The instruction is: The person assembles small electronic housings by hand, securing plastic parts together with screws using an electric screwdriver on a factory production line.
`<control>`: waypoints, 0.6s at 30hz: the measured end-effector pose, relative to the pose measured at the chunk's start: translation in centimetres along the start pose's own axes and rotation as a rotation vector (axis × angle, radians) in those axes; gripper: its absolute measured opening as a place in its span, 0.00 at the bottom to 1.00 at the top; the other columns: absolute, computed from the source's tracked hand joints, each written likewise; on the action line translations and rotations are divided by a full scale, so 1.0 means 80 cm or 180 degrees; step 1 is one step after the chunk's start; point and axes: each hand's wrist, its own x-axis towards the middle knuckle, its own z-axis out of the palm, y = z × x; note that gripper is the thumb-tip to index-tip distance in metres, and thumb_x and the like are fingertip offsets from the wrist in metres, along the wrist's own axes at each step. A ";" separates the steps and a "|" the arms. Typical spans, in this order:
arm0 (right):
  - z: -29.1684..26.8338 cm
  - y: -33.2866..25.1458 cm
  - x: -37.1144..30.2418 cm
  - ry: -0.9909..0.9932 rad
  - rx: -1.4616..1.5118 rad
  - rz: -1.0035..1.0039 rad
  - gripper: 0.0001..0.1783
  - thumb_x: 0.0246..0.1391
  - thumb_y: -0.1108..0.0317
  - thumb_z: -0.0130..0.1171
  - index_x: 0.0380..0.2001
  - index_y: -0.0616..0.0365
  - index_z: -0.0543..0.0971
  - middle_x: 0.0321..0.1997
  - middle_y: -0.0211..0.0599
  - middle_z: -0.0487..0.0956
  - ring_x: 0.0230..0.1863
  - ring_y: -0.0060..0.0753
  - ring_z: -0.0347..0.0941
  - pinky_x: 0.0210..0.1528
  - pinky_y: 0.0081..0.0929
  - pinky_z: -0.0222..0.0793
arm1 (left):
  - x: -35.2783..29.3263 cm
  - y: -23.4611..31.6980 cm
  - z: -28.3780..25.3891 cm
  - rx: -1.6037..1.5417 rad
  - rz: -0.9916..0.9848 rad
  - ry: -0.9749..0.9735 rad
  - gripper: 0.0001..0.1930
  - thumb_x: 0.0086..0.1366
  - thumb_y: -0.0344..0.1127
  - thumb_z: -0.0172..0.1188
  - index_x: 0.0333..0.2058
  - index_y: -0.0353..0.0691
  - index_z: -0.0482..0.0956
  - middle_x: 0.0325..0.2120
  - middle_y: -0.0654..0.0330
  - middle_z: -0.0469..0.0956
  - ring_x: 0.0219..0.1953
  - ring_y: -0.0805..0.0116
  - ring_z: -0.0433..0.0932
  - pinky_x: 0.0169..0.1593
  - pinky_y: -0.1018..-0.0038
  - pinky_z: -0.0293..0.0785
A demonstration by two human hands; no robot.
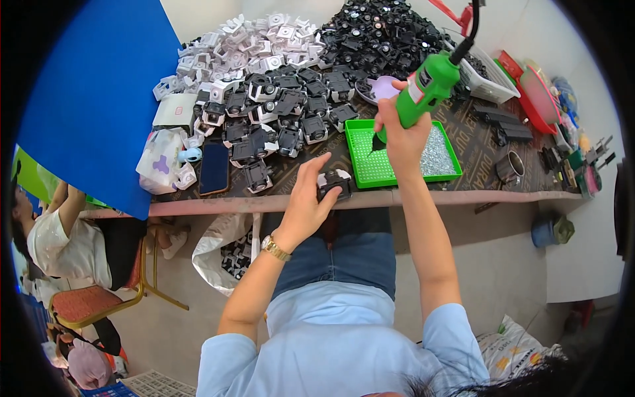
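My left hand [305, 197] rests at the table's front edge, thumb and fingers around a small black-and-white plastic assembly [336, 182]. In my right hand [403, 135] is a green electric screwdriver [433, 79], its cable rising from the top. The screwdriver's dark tip points down over a green perforated tray [352, 144]. Many small silvery screws [438, 157] are heaped in the tray's right part. Whether a screw sits on the tip is too small to tell. Similar assemblies [291, 106] lie piled beyond my left hand.
White parts [258, 46] and black parts [377, 36] are heaped at the back. A phone [214, 169] lies left, near a blue panel [92, 86]. A metal cup [510, 167] stands right. Below the table hangs a white sack [221, 241]. Another person [69, 245] sits at left.
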 end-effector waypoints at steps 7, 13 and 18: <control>0.016 0.033 0.011 -0.0014 -0.0069 0.0251 0.23 0.53 0.70 0.69 0.50 0.60 0.72 0.28 0.25 0.74 0.21 0.14 0.68 0.21 0.16 0.63 | -0.104 0.010 -0.078 -0.0626 -0.0983 -0.0825 0.18 0.63 0.31 0.61 0.52 0.37 0.75 0.44 0.57 0.76 0.43 0.67 0.75 0.50 0.74 0.70; 0.007 0.057 0.026 0.0060 -0.0122 0.0114 0.23 0.54 0.66 0.70 0.48 0.59 0.71 0.26 0.25 0.74 0.20 0.14 0.67 0.21 0.17 0.62 | -0.264 -0.196 -0.152 0.0451 -0.2614 0.0216 0.20 0.62 0.34 0.62 0.52 0.33 0.76 0.42 0.50 0.81 0.45 0.60 0.79 0.49 0.70 0.73; 0.019 0.058 0.024 -0.0009 -0.0132 0.0206 0.22 0.53 0.65 0.70 0.47 0.58 0.72 0.24 0.25 0.74 0.19 0.15 0.67 0.20 0.17 0.62 | -0.381 -0.334 -0.160 0.1422 -0.3185 0.0694 0.26 0.58 0.40 0.65 0.52 0.31 0.75 0.47 0.40 0.79 0.51 0.43 0.77 0.54 0.61 0.72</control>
